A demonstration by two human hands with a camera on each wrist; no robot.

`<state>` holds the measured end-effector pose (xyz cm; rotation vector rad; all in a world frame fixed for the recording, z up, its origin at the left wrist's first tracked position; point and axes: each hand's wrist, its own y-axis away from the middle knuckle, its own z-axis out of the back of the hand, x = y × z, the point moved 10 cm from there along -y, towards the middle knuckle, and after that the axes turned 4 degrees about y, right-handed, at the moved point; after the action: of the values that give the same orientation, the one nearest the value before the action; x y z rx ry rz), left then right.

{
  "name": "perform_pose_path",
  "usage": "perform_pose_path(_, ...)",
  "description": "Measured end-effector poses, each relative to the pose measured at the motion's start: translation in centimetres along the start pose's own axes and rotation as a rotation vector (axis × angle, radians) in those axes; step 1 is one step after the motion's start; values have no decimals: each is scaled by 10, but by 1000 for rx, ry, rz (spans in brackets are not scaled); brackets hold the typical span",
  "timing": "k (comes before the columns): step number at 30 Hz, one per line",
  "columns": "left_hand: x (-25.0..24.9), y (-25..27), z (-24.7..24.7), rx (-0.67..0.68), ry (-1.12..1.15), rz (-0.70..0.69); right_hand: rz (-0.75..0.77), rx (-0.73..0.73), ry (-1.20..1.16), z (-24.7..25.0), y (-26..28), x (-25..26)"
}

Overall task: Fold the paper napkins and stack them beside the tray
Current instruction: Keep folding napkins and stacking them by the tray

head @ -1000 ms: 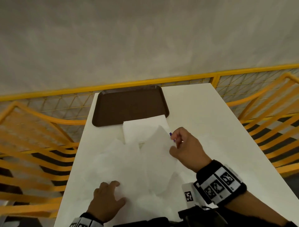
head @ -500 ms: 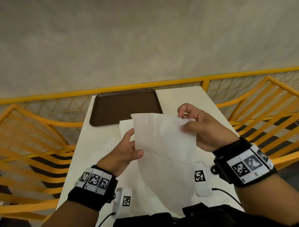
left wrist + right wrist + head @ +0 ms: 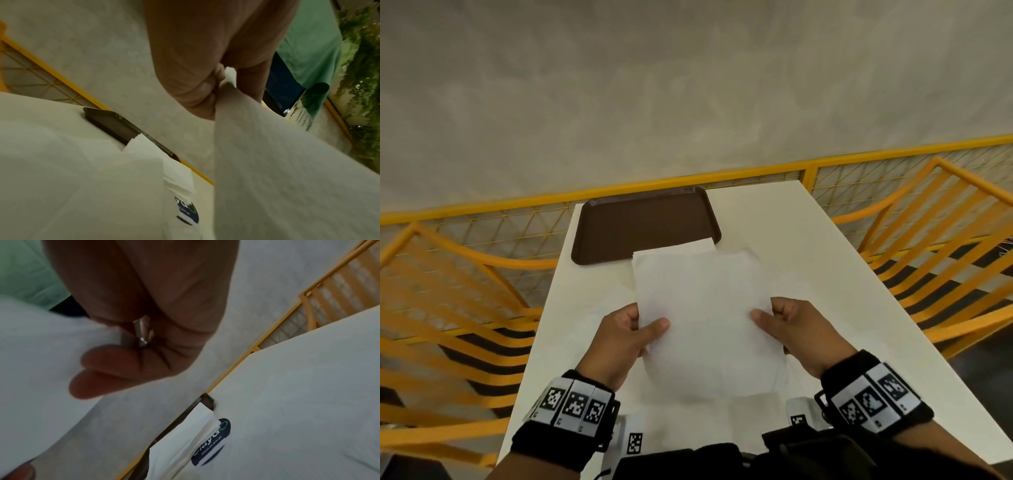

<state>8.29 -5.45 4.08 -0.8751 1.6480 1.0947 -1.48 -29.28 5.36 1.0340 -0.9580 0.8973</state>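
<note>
Both hands hold one white paper napkin above the white bench. The left hand pinches the left edge of the napkin, with the thumb on top of the sheet and the other fingers under it. In the left wrist view the fingers are curled tight around a small bunch of the paper. The right hand pinches the right edge in the same way, thumb on top. In the right wrist view two fingers lie flat against the underside of the sheet.

The napkin is open and a little curved, and its far edge hides part of what lies behind it. A brown tray stands at the far left part of the bench, close to the yellow railing. Just in front of the tray, near its right corner, lies a stack of folded napkins; its far edge touches or slightly covers the tray rim. Beside this stack a dark blue round sticker is on the bench. More white paper lies loose on the bench under the hands, but its edges are difficult to see against the white surface.
</note>
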Motion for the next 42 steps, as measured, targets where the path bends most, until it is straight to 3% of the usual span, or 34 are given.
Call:
perform_pose_path(3, 4, 5, 8, 32, -9, 45, 24, 27, -36, -5, 3, 0)
perform_pose_path(8, -6, 9, 19, 72, 85, 29, -19, 80, -426, -6, 1, -4)
perform_pose_path(17, -22, 6, 22, 137, 70, 6, -33, 96, -396, -5, -5, 3)
perform_pose_path(20, -26, 3, 22, 113, -47, -75, 51, 76, -247, -3, -8, 12)
perform_pose_path(25, -39, -2, 23, 4, -596, -267, 157, -59, 274, 9, -20, 13)
perform_pose_path(29, -43, -6, -2, 94, -996, -322, 301, -61, 461, -7, -23, 35)
perform_pose_path(32, -17, -16, -26, 316, -1072, -189, 385, -5, 532, -25, -29, 47)
perform_pose_path(34, -7, -23, -37, 381, -1070, -177, 401, -8, 546, -29, -35, 54)
perform_pose_path(37, -11, -46, -30, 284, -995, -220, 380, -53, 531, -22, -52, 54)
perform_pose_path(42, -31, -100, -3, 128, -1090, -206, 251, -180, 514, 3, -89, 33)
